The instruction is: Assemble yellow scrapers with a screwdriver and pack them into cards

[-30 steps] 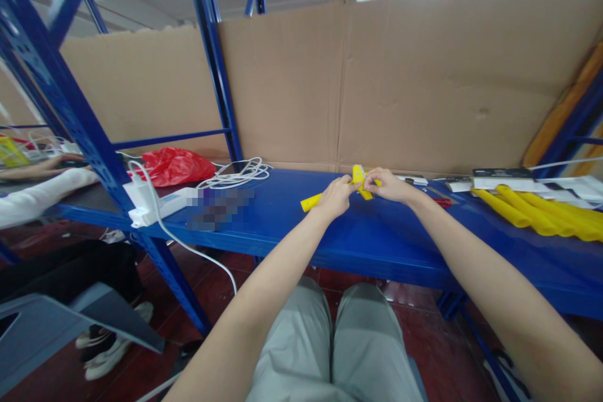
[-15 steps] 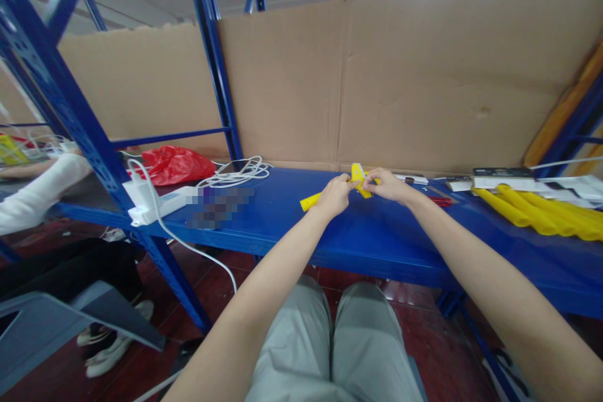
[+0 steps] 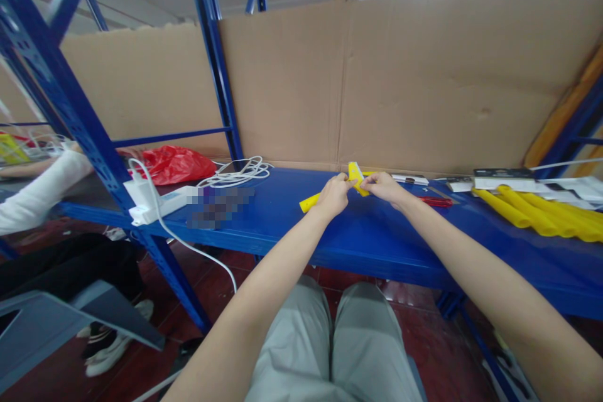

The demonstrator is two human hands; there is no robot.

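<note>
My left hand (image 3: 335,193) is closed around a yellow tube-like piece (image 3: 308,203), whose rounded end sticks out on the left, low over the blue shelf. Beyond its fingertips a flat yellow part with a white strip (image 3: 355,173) stands up at a slant. My right hand (image 3: 384,187) pinches the right edge of that flat part with thumb and forefinger. Another bit of yellow shows behind the right fingers. Whether the yellow parts are joined is hidden by my hands. A red tool-like thing (image 3: 436,201) lies just right of my right wrist.
Several yellow tubes (image 3: 537,213) lie at the right beside a black-and-white box (image 3: 503,178). To the left are a white power strip (image 3: 172,201), coiled white cable (image 3: 249,171) and a red plastic bag (image 3: 179,164). Another person's white sleeve (image 3: 47,188) shows beyond the blue post.
The flat yellow part has turned slightly and shifted a little left, showing more of its white strip. My right hand has moved slightly left with it; my left hand hardly moved.
</note>
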